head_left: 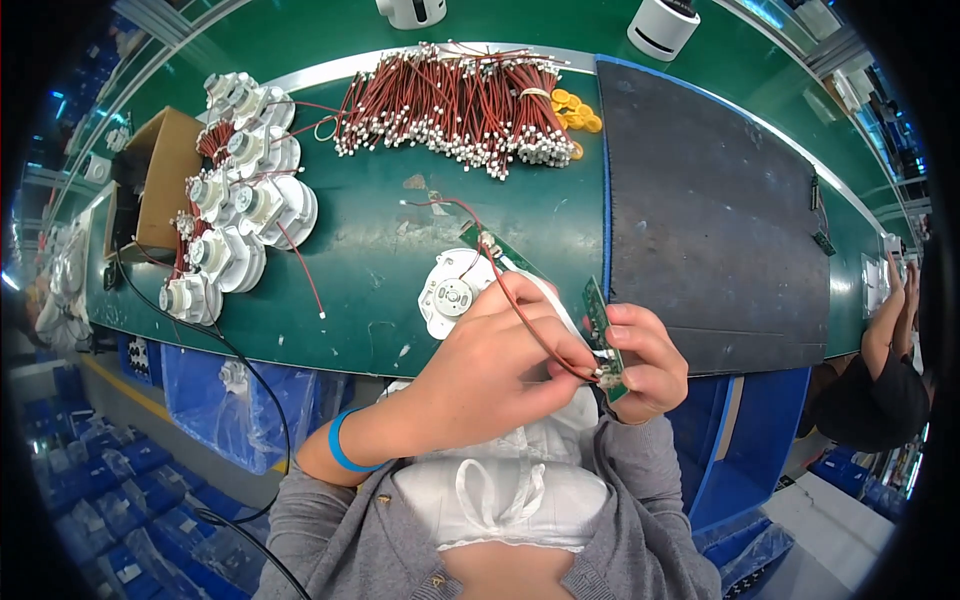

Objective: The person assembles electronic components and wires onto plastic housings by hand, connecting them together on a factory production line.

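Note:
In my right hand (648, 365) is a narrow green circuit board (598, 318), held on edge between thumb and fingers. My left hand (505, 350) pinches the end of a red-and-black wire lead (515, 310) against the board's lower part, where small white connectors show. From there the lead loops up and away, its other white plug lying on the table. Just beyond my left hand sits a white round motor unit (453, 297), partly covered by the hand. A second green board (510, 252) lies behind it, with a white ribbon cable running toward my hands.
A big pile of red wire leads (450, 105) lies at the back, beside several yellow discs (575, 112). More white motor units (245, 200) stand in rows at the left, next to a cardboard box (165, 175). A dark mat (710, 220) covers the right side. Another person (880, 360) works at far right.

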The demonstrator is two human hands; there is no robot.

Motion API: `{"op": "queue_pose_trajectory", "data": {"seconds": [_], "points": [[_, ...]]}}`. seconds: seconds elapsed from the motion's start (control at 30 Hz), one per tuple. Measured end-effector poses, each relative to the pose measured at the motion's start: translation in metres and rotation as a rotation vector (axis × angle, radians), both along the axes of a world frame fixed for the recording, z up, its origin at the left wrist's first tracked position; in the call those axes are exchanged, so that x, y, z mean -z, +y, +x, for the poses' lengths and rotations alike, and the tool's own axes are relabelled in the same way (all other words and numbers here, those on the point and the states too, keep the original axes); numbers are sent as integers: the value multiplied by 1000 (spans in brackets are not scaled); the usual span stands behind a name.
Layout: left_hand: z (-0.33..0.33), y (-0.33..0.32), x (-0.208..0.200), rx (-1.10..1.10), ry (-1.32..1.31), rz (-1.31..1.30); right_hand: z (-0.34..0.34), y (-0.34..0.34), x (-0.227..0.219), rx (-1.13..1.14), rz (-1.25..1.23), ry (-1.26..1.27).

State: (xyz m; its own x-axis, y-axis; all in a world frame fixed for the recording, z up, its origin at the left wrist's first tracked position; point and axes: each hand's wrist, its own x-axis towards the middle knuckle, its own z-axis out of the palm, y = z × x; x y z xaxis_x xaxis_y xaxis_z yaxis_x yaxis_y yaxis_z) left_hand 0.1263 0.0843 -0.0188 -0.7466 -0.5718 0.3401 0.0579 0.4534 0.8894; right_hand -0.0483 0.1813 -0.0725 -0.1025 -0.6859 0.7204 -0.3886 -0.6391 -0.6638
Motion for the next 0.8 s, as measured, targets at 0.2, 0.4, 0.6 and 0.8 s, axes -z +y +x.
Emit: {"op": "queue_pose_trajectory", "data": {"seconds": [0.2, 0.4, 0.6, 0.8], "points": [[5, -6, 25, -40, -7, 95, 10, -11, 20, -22, -2, -84], [12, -10, 42, 4, -68, -8, 8, -16, 33, -89, -26, -23], [13, -7, 48, -15, -33, -33, 9, -19, 37, -104, -33, 1], [13, 3, 53, -72, -5, 14, 6, -18, 35, -86, -20, 46]]}}
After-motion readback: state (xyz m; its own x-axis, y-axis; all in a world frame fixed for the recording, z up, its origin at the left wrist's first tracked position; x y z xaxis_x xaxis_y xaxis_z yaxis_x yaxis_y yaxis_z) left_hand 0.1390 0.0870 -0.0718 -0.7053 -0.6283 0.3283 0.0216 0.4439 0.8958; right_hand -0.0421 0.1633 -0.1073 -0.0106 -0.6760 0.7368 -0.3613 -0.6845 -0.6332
